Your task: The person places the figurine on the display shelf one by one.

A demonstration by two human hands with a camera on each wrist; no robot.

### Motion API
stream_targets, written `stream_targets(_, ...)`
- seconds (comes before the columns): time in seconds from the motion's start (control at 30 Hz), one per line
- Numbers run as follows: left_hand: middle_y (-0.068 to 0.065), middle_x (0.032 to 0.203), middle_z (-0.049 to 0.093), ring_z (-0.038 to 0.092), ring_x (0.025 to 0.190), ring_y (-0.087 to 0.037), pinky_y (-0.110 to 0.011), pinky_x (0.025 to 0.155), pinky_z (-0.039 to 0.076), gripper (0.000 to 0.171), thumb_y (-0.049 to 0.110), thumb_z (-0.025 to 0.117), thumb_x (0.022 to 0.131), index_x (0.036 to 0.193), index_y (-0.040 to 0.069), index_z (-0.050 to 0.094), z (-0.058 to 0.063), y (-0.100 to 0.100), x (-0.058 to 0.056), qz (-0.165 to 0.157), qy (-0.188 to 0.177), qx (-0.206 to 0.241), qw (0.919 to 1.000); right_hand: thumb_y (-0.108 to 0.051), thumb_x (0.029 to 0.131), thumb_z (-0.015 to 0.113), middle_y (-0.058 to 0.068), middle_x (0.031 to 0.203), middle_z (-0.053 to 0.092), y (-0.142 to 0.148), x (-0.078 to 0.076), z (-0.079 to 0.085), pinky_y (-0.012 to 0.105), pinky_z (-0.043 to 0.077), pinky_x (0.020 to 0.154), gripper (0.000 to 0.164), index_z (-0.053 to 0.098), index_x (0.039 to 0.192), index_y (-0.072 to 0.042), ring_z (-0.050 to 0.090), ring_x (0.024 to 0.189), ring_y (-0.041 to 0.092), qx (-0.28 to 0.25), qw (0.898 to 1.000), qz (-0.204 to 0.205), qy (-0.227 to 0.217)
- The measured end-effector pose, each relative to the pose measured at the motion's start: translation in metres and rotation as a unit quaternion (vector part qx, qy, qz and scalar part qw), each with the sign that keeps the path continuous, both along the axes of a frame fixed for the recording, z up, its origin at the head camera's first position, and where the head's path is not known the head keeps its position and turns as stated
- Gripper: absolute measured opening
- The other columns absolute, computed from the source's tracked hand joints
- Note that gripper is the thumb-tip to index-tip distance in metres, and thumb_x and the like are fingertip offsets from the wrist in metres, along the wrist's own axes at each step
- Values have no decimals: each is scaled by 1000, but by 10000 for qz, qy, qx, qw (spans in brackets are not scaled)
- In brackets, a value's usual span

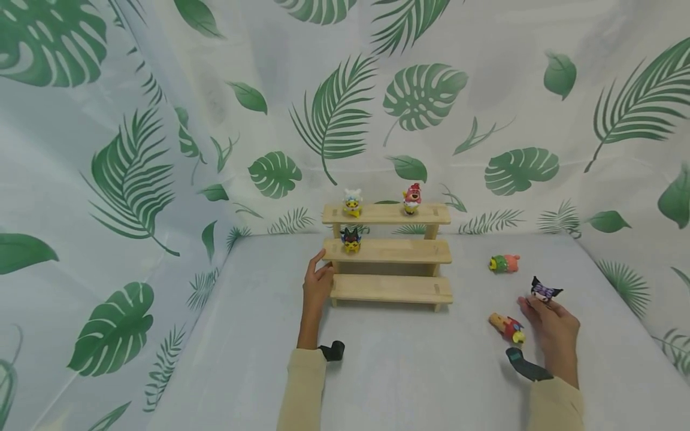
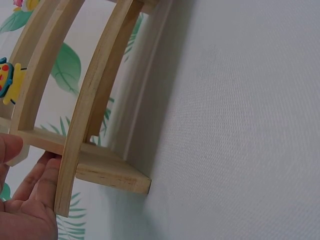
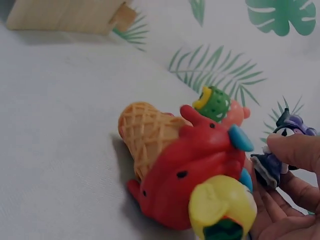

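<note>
A three-tier wooden shelf (image 1: 390,288) stands at the middle of the table. At its left end my left hand (image 1: 318,282) grips the frame; the left wrist view has the thumb and fingers (image 2: 46,182) around the side piece. Out on the right, my right hand (image 1: 557,326) pinches a black-and-purple figurine (image 1: 544,291) with pointed ears, held between thumb (image 3: 295,149) and fingers. Left of that hand lies a red figurine with a waffle cone (image 1: 507,327), on its side. A green-and-pink figurine (image 1: 505,263) lies farther back.
On the top tier stand a white-and-yellow figurine (image 1: 353,203) and a pink-red one (image 1: 412,199). A dark-eared yellow figurine (image 1: 351,240) is at the left of the middle tier. Behind everything hangs a leaf-print curtain (image 1: 334,161); a pale cloth covers the table (image 1: 399,371).
</note>
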State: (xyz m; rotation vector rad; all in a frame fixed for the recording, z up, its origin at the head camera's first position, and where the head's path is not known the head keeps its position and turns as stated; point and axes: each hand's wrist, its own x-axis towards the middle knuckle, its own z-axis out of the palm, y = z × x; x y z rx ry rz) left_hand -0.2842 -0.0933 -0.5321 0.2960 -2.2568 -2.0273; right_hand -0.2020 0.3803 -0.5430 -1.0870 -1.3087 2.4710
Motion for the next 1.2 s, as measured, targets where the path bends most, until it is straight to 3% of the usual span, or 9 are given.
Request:
stream_targets(0.13,-5,125,68,63,117,-21,-39,94,49,47,23,59,98,140,40,48,0,0,1,-3,29,9,10000,-20,77,83,-12,80,70,-5,-1,0,19,55,68,32,63,101,-21,71,74,5,498,9987,74,-27)
stream_targets(0.3,-7,122,69,66,108,-23,-28,77,49,47,20,59,98,140,38,49,2,0,2,-1,163,58,9999,-34,71,86,-15,96,60,-14,-7,10,14,53,68,71,52,132,-20,63,87,0,1235,9919,235,-200)
stream_targets(0.37,-7,120,69,66,105,-23,-25,74,48,47,20,59,98,140,38,49,2,0,2,4,181,72,9998,-35,70,86,-12,101,57,-19,-11,17,12,52,69,77,50,136,-17,61,90,0,1333,9907,239,-133)
stream_targets(0.53,-7,122,69,65,108,-24,-25,75,48,47,19,58,98,141,38,48,2,0,3,-16,186,105,9998,-33,73,84,-10,104,54,-38,-21,36,10,51,67,68,51,130,-14,60,91,2,1698,9846,386,145)
stream_targets(0.67,-7,124,68,65,108,-23,-26,77,48,48,20,58,98,141,39,48,1,1,2,-20,97,130,9999,-29,81,79,-11,106,53,-55,-24,48,9,51,69,61,50,132,-15,58,93,1,2161,9731,667,438)
stream_targets(0.9,-7,124,68,65,109,-20,-26,77,49,48,20,59,98,141,39,48,0,2,1,-13,63,122,9999,-22,88,74,-13,107,58,-84,-28,61,7,49,76,43,52,123,-15,62,92,-4,2785,9414,1252,1430)
stream_targets(1.07,-8,124,68,66,105,-21,-25,74,48,48,19,59,98,141,38,48,0,1,1,-13,135,146,9998,-19,90,71,-15,106,57,-105,-41,66,7,48,77,36,55,121,-12,61,92,-6,3547,9072,1624,1574)
stream_targets(1.2,-9,124,68,66,105,-22,-24,73,48,48,19,59,98,141,37,48,-1,1,2,-37,155,166,9997,-13,89,71,-14,102,57,-122,-51,69,9,49,76,33,58,119,-4,62,87,-6,3957,8771,1857,1990)
